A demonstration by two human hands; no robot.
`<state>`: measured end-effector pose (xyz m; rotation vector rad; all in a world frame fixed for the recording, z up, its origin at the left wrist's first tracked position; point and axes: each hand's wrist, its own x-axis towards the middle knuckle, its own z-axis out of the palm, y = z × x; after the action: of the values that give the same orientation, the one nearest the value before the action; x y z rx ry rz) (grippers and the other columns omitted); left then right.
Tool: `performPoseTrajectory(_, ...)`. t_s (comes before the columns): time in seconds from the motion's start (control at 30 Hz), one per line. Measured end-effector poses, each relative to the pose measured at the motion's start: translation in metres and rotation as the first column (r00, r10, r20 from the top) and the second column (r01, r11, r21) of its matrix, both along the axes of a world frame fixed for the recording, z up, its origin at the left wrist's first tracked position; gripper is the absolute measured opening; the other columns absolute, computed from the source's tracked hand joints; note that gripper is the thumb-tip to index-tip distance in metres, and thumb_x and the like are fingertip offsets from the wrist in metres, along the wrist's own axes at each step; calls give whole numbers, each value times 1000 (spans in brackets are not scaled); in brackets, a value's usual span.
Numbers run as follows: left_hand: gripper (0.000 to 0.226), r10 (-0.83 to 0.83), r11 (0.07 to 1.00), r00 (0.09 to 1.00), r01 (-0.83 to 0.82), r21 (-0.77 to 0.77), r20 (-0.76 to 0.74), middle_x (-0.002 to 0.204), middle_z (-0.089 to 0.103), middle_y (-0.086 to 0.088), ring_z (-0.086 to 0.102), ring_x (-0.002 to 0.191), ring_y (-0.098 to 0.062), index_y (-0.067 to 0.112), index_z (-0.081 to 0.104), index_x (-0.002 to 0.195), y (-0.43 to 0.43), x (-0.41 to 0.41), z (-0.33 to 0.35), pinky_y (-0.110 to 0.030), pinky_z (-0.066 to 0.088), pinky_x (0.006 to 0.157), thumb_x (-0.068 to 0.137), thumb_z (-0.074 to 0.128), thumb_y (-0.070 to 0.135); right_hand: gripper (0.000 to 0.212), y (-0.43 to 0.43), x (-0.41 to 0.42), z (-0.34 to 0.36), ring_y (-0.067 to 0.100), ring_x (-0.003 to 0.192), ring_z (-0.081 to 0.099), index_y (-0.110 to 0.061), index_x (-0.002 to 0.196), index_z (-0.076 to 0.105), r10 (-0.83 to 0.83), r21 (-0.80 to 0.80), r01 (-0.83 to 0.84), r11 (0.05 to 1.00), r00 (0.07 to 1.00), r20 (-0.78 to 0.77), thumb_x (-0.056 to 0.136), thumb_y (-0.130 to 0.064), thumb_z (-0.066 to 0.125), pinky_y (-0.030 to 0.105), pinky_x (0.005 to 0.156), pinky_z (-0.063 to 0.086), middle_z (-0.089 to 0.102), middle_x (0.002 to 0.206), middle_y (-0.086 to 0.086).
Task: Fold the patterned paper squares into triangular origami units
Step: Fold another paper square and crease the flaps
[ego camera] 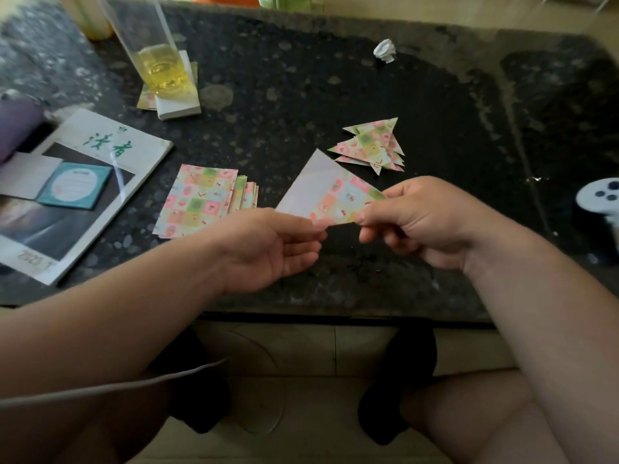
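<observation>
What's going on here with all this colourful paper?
Someone is folding origami. The left hand and right hand both pinch one patterned sheet over the dark table, partly folded so its white back shows. A stack of unfolded squares lies to its left, a pile of finished triangles beyond it.

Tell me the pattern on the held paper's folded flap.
Pastel pink, green and yellow checks on the paper; head view.

Tabletop [274,105] free btwn glass [160,61] & folded triangles [371,145].
</observation>
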<state>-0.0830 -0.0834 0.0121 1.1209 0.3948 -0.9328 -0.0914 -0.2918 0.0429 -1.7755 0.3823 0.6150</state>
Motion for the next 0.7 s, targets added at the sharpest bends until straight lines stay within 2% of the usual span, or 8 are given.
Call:
performPoseTrajectory(0.07, 20, 108, 991, 993, -112, -79, -49, 73, 65, -6, 63, 60, -11, 2, 69, 95, -5, -6, -3, -21, 57, 55, 76, 72, 7, 16, 2, 1, -2, 6, 40, 41, -5, 74, 64, -42, 19, 42, 999, 999, -12, 90, -4, 67, 16, 35, 21, 69, 61, 7)
performPoseTrajectory(0.23, 18, 180, 973, 983, -184, -142, -40, 76, 68, -6, 65, 63, -12, 7, 69, 91, -21, -15, -5, -23, 59, 59, 75, 73, 14, 16, 13, -1, -5, 9, 44, 41, -6, 74, 64, -68, 0, 68, 998, 998, -10, 89, -7, 69, 17, 34, 23, 69, 62, 6)
performPoseTrajectory(0.33, 12, 162, 978, 987, -161, -133, -4, 81, 70, -8, 66, 68, -13, 5, 71, 95, -26, -14, -6, -22, 58, 61, 85, 70, 13, 13, 17, -2, -4, 9, 44, 42, -5, 76, 67, -37, -17, 36, 999, 999, -11, 88, -8, 69, 17, 34, 24, 70, 63, 6)
performPoseTrajectory(0.4, 19, 153, 979, 988, -150, -137, 11, 84, 70, -9, 66, 72, -14, 4, 71, 98, -25, -13, -5, -22, 58, 61, 81, 71, 13, 16, 18, -2, -2, 10, 45, 42, -5, 72, 68, -11, -21, 11, 1000, 1000, -8, 88, -7, 68, 17, 35, 23, 70, 62, 7)
performPoseTrajectory(0.53, 10, 128, 989, 989, -121, -85, 75, 76, 69, -8, 63, 61, -12, 3, 71, 95, -24, -16, -4, -22, 57, 56, 86, 69, 9, 31, 17, -3, 0, 10, 44, 43, -9, 56, 70, 60, -72, -60, 996, 998, 1, 86, -4, 66, 20, 38, 23, 70, 62, 9)
performPoseTrajectory(0.7, 11, 128, 990, 985, -121, -66, 113, 69, 67, -6, 61, 56, -10, 3, 70, 89, -21, -13, 2, -22, 55, 53, 80, 71, 9, 18, 13, -4, 7, 10, 43, 46, -6, 69, 69, 87, -75, -86, 993, 996, 10, 87, -4, 66, 19, 40, 29, 69, 60, 8)
